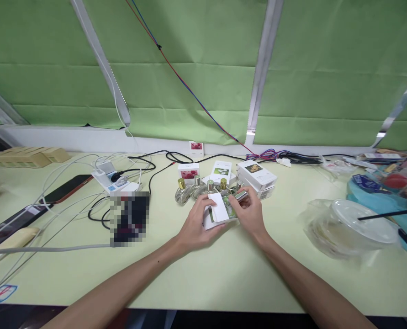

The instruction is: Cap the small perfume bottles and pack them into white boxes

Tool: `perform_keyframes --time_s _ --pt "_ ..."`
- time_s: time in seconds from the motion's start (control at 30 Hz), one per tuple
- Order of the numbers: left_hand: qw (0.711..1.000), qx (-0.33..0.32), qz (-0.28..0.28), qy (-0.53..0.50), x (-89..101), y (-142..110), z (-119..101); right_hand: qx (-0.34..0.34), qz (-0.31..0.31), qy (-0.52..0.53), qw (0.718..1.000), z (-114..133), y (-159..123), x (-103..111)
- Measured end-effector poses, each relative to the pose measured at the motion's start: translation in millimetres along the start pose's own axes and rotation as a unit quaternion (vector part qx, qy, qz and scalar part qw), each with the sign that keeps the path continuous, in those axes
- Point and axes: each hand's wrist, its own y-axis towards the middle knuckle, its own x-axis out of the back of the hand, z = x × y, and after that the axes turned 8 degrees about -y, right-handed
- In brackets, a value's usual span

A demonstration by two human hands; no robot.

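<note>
My left hand (pixel 198 224) is closed round a small white box (pixel 219 208) with a green picture, its white flap standing out. My right hand (pixel 249 211) is at the box's right end, thumb against the green printed part. Its fingers pinch a small item with a silvery end (pixel 240 195), perhaps a bottle, mostly hidden by the fingers. Just beyond my hands, several small glass bottles stand or lean close together, among them a gold-capped bottle (pixel 182 192). Behind them lie a white box with a green picture (pixel 221 171), a box with a red picture (pixel 188 172) and stacked white boxes (pixel 257 174).
To the left, a power strip (pixel 109 178) with tangled cables, a phone (pixel 68 188) and a pixelated dark object (pixel 130 218) lie on the table (pixel 176 283). At right stands a lidded bowl (pixel 364 221) in a plastic bag. Yellowish boxes (pixel 28 156) are at the far left.
</note>
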Motion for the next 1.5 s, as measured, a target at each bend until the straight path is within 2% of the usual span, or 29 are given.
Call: perform_keyframes --time_s 0.23,0.47,0.93,1.5 --pt "1.0 0.001 0.005 -0.012 0.8 -0.6 2.0 -0.013 0.01 0.005 1.0 0.8 -0.1 1.3" --pt "1.0 -0.009 -0.002 -0.014 0.4 -0.2 1.5 0.003 -0.009 -0.024 1.0 -0.8 -1.7 4.8" --pt "1.0 -0.007 -0.005 -0.013 0.6 -1.5 3.0 0.044 -0.01 -0.076 0.996 -1.4 -2.0 4.1" --pt "1.0 0.001 -0.007 -0.031 0.8 -1.3 4.7 0.039 0.012 -0.051 0.998 -3.8 -2.0 3.6"
